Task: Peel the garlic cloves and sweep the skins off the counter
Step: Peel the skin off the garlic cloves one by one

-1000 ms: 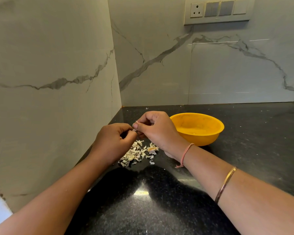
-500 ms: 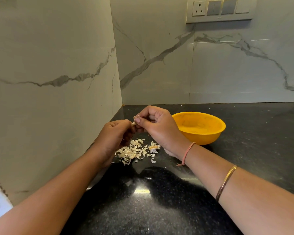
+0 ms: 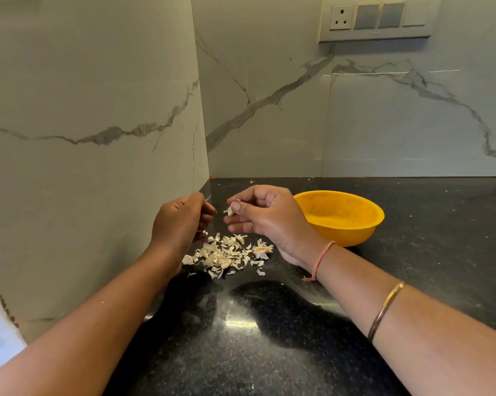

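Observation:
A pile of pale garlic skins (image 3: 228, 254) lies on the black counter (image 3: 269, 352) near the corner. Above it, my right hand (image 3: 265, 215) pinches a small whitish garlic piece (image 3: 230, 210) between thumb and forefinger. My left hand (image 3: 181, 221) hovers a short gap to the left, its fingers curled inward; a thin sliver of skin shows at its fingertips, and what lies in the palm is hidden. A garlic root stub (image 3: 261, 250) rests at the right end of the pile.
A yellow bowl (image 3: 339, 217) stands on the counter just right of my right hand. Marble walls close the corner at left and behind. A switch panel with a socket (image 3: 376, 18) is high on the back wall.
My hands were pressed together on the clove; they have now pulled apart, the left going left and the right keeping the whitish piece. The view has shifted slightly.

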{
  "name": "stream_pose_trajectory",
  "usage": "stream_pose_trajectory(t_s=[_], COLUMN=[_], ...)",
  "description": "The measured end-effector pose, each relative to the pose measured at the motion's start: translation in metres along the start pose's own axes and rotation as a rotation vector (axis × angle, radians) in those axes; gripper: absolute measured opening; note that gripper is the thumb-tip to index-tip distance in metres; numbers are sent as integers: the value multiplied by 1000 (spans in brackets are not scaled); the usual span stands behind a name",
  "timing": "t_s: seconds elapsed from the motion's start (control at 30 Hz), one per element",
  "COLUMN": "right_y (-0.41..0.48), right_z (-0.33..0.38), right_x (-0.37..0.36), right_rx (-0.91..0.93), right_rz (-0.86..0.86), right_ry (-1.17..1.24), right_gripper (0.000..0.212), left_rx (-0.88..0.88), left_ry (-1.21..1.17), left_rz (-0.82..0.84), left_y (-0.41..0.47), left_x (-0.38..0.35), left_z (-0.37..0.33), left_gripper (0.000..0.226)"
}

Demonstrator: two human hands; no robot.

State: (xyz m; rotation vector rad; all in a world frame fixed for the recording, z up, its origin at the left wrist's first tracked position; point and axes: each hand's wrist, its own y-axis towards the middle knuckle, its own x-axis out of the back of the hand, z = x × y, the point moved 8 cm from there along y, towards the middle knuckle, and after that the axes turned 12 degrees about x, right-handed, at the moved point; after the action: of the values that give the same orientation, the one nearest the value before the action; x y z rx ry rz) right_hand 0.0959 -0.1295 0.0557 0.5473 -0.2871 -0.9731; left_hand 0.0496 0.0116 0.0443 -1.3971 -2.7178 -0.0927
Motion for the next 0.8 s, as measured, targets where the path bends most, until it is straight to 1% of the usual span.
stream_pose_trajectory(t_s=[0.1, 0.2, 0.3, 0.33, 0.43, 0.5, 0.67, 0.8], right_y=[0, 1, 0, 0, 0, 0, 0, 0], right_z=[-3, -5, -6, -6, -5, -3, -3, -2], right_x=[1, 4, 4, 4, 3, 3, 4, 4], right_rx=[-20, -41, -61, -63, -63, -54, -50, -32], right_rz=[-17, -33, -25, -24, -19, -13, -26, -35], right_ry=[-14, -41, -64, -71, -81, -87, -57, -67], right_gripper=[12, 16, 19, 19, 19, 18, 17, 15], left_rx=[-59, -112, -143, -153, -174, -169, -153, -246], left_ry=[92, 137, 135, 142, 177, 174, 87, 151], left_rz=[1, 5, 20, 29, 46, 46, 111, 128], left_y=[0, 1, 3, 2, 1, 0, -4, -8], left_x=[-2, -3, -2, -2, -4, -4, -10, -13], left_z=[-2, -3, -3, -4, -6, -6, -8, -13], left_gripper=[43, 35, 16, 13, 26, 28, 20, 8])
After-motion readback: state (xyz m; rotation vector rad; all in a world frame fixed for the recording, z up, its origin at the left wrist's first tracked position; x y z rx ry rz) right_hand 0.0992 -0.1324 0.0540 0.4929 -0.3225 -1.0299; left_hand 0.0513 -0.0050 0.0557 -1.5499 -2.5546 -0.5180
